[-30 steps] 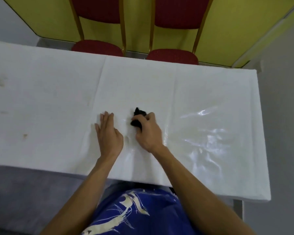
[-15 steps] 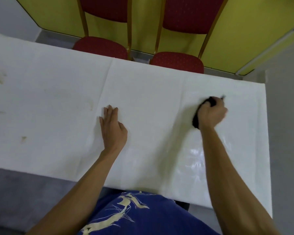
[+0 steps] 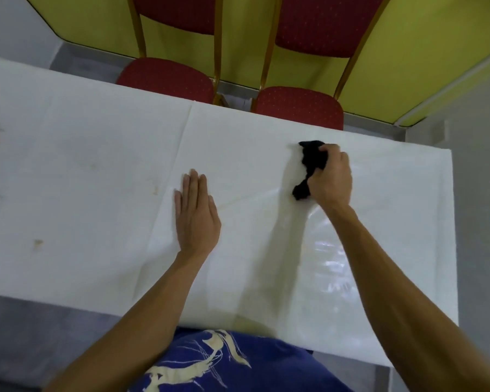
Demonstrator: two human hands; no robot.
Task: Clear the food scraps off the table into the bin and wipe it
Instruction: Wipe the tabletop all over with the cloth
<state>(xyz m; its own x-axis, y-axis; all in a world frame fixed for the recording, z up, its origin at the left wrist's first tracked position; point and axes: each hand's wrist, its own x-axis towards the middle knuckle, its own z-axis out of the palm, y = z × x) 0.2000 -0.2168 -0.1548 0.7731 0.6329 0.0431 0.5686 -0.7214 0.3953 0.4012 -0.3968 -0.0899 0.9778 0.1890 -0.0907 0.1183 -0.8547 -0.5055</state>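
Note:
A table under a white plastic cover (image 3: 96, 171) fills the view. My right hand (image 3: 333, 176) grips a crumpled black cloth (image 3: 311, 162) and holds it down on the cover near the far right edge. My left hand (image 3: 195, 216) lies flat, fingers straight, pressing the cover at the middle of the table. Faint brownish stains (image 3: 37, 243) mark the left part of the cover. The cover shines wet (image 3: 328, 256) near my right forearm. No bin is in view.
Two red chairs with gold frames, one on the left (image 3: 167, 77) and one on the right (image 3: 300, 107), stand pushed against the far side of the table, before a yellow wall. The table's right end (image 3: 453, 222) meets a grey floor and wall.
My right hand swept the black cloth from beside my left hand out to the right, then back a little leftward and toward the far edge. My left hand stayed flat in place.

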